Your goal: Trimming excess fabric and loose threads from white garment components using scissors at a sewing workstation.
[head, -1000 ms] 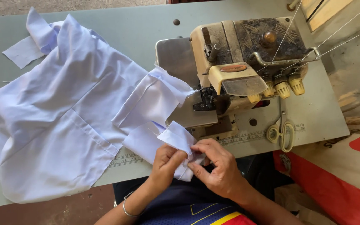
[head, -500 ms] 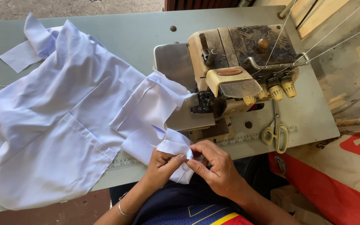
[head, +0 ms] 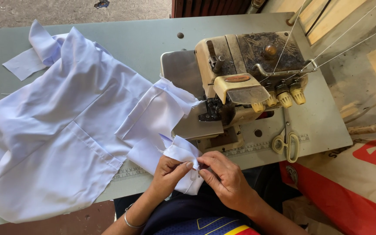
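A large piece of pale lilac-white fabric [head: 62, 130] lies spread over the left half of the grey-green sewing table [head: 144, 39]. One corner of it [head: 181, 152] is gathered at the table's front edge. My left hand [head: 168, 172] and my right hand [head: 223, 174] both pinch this corner between thumb and fingertips, close together, just in front of the machine. A thin bracelet sits on my left wrist.
An old cream overlock sewing machine [head: 244, 82] stands on the table's right half, with threads rising to the upper right. Yellow-handled scissors [head: 286, 141] lie right of my hands. A ruler strip runs along the front edge. A red and white sack [head: 357, 182] sits lower right.
The view has shifted slightly. My hands have drawn the fabric corner closer together and folded it tighter at the front edge; the large fabric stays spread out.
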